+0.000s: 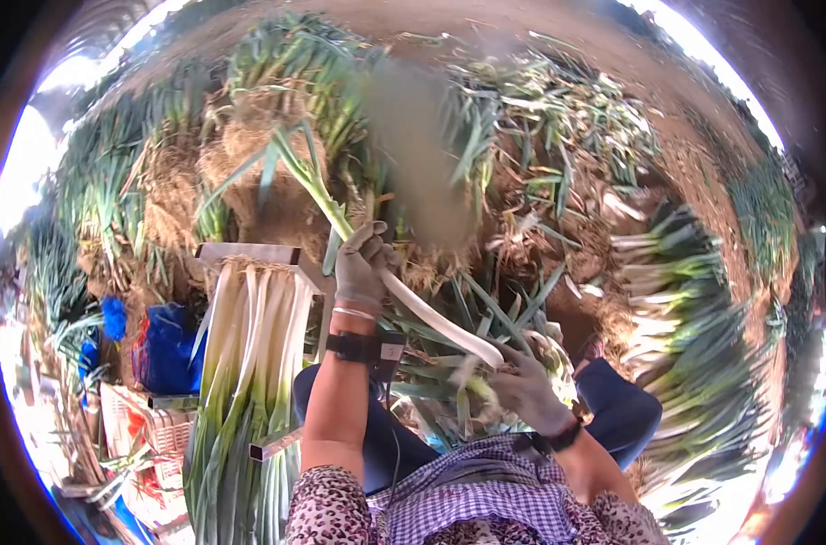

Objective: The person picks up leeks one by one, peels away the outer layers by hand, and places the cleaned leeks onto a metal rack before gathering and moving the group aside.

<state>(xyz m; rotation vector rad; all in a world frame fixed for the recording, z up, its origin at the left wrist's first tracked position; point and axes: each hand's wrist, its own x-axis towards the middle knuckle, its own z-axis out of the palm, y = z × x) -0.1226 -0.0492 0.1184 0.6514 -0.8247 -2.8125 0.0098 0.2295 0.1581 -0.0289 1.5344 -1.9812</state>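
Note:
A long leek (440,323) lies slantwise across the middle, its green leafy top at the upper left and its white end at the lower right. My left hand (361,270), in a grey glove, is wrapped round the leek where green turns to white. My right hand (527,392), also gloved, is beside the white end, with a blurred pale green strip of leaf (477,389) at its fingers. The right fingers are smeared by motion, so their grip is unclear. Below both hands lie loose leaves (431,363).
To the left, a metal frame (249,252) holds several leeks with white ends up. Unpeeled leeks (286,91) with roots stand behind. A row of cleaned leeks (667,300) lies at the right. Discarded leaves (567,118) are piled at the back. A basket (163,431) is lower left.

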